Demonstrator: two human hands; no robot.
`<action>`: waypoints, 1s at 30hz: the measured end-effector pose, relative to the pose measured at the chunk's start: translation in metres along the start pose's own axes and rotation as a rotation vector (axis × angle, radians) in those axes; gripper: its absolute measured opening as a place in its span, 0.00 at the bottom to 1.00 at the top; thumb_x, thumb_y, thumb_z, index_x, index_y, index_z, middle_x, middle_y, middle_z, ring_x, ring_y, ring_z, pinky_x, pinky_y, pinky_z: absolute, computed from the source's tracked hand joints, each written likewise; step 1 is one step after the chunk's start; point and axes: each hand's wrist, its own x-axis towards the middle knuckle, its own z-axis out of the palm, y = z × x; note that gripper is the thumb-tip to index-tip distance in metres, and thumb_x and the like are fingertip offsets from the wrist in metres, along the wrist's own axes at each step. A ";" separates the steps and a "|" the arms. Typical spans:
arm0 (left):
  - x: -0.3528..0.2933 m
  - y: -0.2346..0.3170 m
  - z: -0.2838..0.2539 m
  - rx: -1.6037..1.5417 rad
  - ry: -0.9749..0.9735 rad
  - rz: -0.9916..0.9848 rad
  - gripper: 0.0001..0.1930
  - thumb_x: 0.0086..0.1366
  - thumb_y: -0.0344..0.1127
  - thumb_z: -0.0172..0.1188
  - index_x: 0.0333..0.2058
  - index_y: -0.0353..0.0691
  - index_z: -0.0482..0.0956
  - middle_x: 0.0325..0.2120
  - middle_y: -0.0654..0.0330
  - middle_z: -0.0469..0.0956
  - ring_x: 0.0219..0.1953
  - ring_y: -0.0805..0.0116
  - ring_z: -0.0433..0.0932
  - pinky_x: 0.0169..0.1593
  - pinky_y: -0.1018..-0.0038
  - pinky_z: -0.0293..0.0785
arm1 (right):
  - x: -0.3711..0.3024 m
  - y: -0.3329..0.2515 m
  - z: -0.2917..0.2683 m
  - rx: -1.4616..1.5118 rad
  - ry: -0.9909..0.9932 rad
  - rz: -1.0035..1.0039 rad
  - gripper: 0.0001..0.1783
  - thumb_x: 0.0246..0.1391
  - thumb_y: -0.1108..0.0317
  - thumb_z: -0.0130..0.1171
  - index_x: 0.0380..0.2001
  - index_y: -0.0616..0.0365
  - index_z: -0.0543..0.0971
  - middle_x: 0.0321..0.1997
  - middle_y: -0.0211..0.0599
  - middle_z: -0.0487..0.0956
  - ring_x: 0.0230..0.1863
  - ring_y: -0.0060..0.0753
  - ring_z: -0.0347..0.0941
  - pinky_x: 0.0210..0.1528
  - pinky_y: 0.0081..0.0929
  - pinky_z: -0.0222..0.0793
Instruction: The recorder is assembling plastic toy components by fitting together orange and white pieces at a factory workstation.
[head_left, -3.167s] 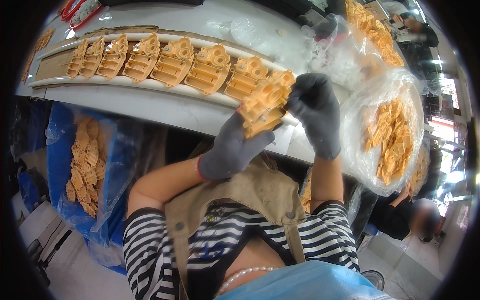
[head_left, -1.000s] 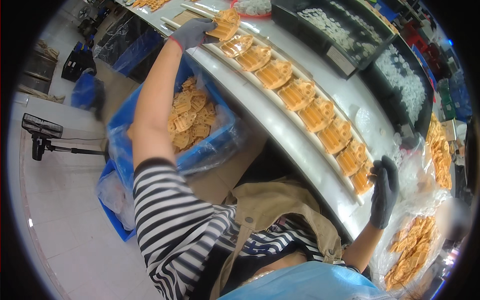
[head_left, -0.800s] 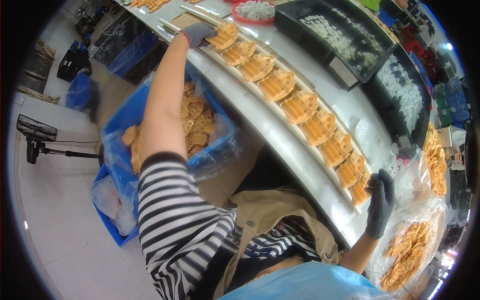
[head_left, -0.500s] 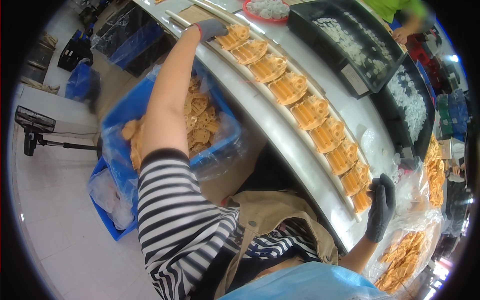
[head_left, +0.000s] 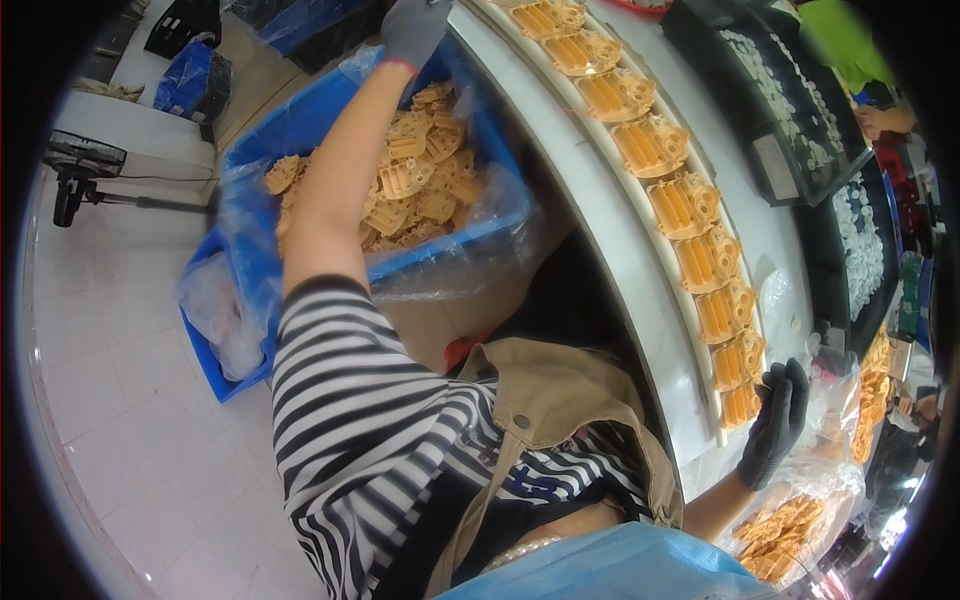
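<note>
A strip of bench (head_left: 650, 300) runs bare along the near rail (head_left: 714, 405), a lane for a hand; the row of parts (head_left: 685, 205) blocks a low crossing there; beyond lies another open strip, hemmed in by black trays (head_left: 717, 92) with raised walls; the right hand (head_left: 778, 425) and the bag (head_left: 835, 482) crowd the row's lower end; the left forearm (head_left: 340, 190) bars part of the bin (head_left: 480, 232); between bin and bench, a dark gap stays passable.
</note>
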 end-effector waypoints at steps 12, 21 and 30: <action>-0.183 -0.013 -0.010 -0.159 -0.268 -0.264 0.19 0.62 0.47 0.54 0.43 0.37 0.79 0.39 0.49 0.79 0.43 0.54 0.77 0.48 0.67 0.71 | -0.008 -0.007 0.005 -0.020 -0.067 -0.039 0.12 0.59 0.72 0.50 0.45 0.63 0.74 0.37 0.35 0.76 0.35 0.22 0.72 0.36 0.19 0.71; -0.194 0.106 -0.049 -0.429 -0.089 -0.154 0.15 0.61 0.39 0.55 0.42 0.37 0.79 0.38 0.51 0.79 0.42 0.57 0.78 0.47 0.69 0.70 | -0.036 0.010 -0.056 0.089 0.057 -0.132 0.06 0.58 0.72 0.49 0.28 0.62 0.72 0.28 0.33 0.73 0.30 0.21 0.67 0.34 0.19 0.66; -0.223 0.259 -0.025 -0.449 -0.105 0.099 0.11 0.61 0.26 0.57 0.43 0.33 0.78 0.37 0.54 0.80 0.42 0.68 0.76 0.48 0.74 0.71 | -0.088 0.053 -0.149 0.273 0.179 -0.275 0.24 0.64 0.48 0.44 0.30 0.61 0.70 0.26 0.34 0.73 0.25 0.20 0.66 0.29 0.16 0.58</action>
